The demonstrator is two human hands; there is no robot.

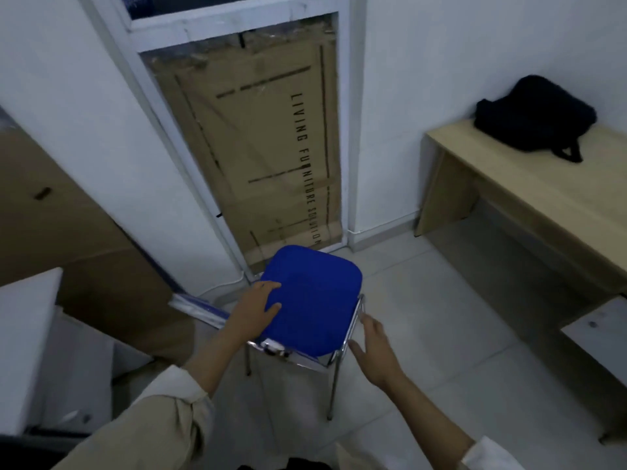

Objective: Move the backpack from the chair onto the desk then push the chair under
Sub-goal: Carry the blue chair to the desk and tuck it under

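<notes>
A black backpack [534,117] lies on the light wooden desk [529,198] at the right, against the white wall. The chair [315,307], with a blue padded seat and chrome legs, stands on the tiled floor in front of me, left of the desk. My left hand [258,307] rests on the seat's left edge, thumb on top of the cushion and fingers spread. My right hand [373,351] is at the seat's right front corner beside the chrome frame, fingers apart; whether it touches the frame I cannot tell.
A large cardboard box [258,144] leans behind a glass door panel straight ahead. More cardboard [68,232] and a white block [23,340] crowd the left. A second tabletop [600,337] juts in at the right. Tiled floor [441,300] lies between chair and desk.
</notes>
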